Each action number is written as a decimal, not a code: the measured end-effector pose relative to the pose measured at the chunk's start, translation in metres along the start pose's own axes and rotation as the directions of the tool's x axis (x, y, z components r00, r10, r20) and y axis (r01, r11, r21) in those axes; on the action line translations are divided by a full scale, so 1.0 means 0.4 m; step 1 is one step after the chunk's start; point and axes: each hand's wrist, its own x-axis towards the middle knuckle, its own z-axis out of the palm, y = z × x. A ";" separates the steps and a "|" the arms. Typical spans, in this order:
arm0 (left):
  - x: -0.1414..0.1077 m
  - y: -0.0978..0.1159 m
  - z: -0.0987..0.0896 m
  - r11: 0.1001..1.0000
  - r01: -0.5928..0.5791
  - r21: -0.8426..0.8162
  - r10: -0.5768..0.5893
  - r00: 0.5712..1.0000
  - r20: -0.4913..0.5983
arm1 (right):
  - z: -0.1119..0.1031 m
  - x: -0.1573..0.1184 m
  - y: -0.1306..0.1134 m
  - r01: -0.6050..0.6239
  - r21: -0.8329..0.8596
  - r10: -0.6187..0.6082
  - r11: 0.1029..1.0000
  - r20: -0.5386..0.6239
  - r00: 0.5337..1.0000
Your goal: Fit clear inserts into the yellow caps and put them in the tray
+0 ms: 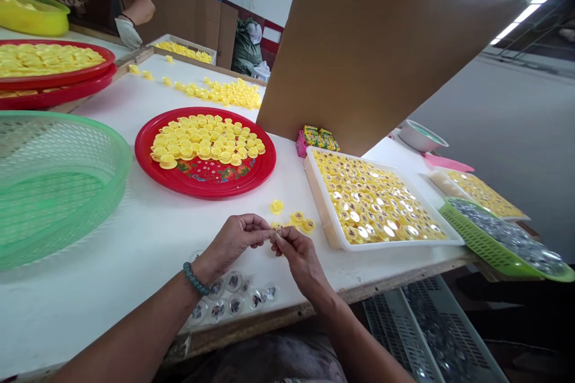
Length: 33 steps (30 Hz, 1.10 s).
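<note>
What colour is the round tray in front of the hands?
Red, best seen in the head view.

3 red trays (211, 189) are seen left of centre, 2 white trays (324, 219) at right, 1 green basket (105, 191) per side.

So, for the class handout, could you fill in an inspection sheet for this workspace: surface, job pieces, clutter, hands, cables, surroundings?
Surface: white tabletop, wooden front edge.
Job's things: yellow pieces on a red tray; clear discs near the front edge; more yellow pieces in a white tray.
Clutter: loose yellow pieces beside the hands; green basket at left.
Hands: left and right meet at the fingertips; anything between them is too small to identify.
Cables: nothing seen on the table.
Surroundings: cardboard panel; another person's gloved hand.
</note>
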 end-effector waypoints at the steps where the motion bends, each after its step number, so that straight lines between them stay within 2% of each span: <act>1: 0.001 0.000 0.000 1.000 -0.009 0.015 0.009 1.000 0.011 | -0.001 -0.001 -0.001 0.002 -0.022 -0.002 1.000 -0.004 1.000; 5: 0.002 -0.002 -0.001 0.999 -0.034 0.027 0.032 0.997 0.069 | -0.007 -0.002 -0.001 -0.027 -0.041 0.025 0.999 -0.044 0.999; 9: 0.002 -0.003 -0.004 0.999 -0.022 -0.043 0.025 0.998 0.059 | -0.013 0.000 0.008 -0.062 -0.012 0.060 0.998 -0.113 0.992; 12: 0.002 -0.004 -0.004 0.999 -0.006 -0.034 0.007 0.998 0.055 | -0.012 -0.001 0.013 -0.061 0.041 0.066 0.997 -0.130 0.989; 17: 0.000 -0.006 0.003 0.998 0.032 -0.053 -0.029 0.998 0.057 | 0.005 -0.003 0.018 0.015 0.216 0.015 0.976 -0.135 0.991; 20: -0.001 -0.006 0.006 0.995 0.036 -0.091 -0.032 0.999 0.041 | 0.017 -0.002 0.024 0.051 0.236 -0.018 0.970 -0.142 0.990; 23: -0.002 -0.004 0.002 0.994 0.030 -0.108 -0.030 1.000 0.009 | 0.015 -0.003 0.024 0.025 0.111 -0.012 0.994 -0.118 0.993; 24: -0.003 -0.002 0.000 0.994 0.029 -0.105 -0.028 1.000 0.008 | 0.010 -0.004 0.021 0.041 0.030 -0.037 0.999 -0.122 0.992; 26: -0.004 0.002 -0.006 0.997 0.029 -0.076 -0.027 0.999 0.023 | -0.002 -0.006 0.009 0.141 -0.179 -0.164 0.974 -0.122 0.979; 29: -0.006 0.008 -0.013 0.999 0.036 -0.010 -0.035 0.998 0.048 | -0.019 -0.005 -0.013 0.350 -0.452 -0.371 0.820 0.044 0.928; 31: -0.007 0.010 -0.014 0.999 0.049 0.007 -0.049 0.997 0.058 | -0.022 -0.004 -0.021 0.430 -0.527 -0.413 0.733 0.157 0.897; 33: -0.007 0.010 -0.012 0.998 0.059 -0.005 -0.058 0.996 0.075 | -0.018 -0.004 -0.021 0.430 -0.566 -0.425 0.703 0.149 0.893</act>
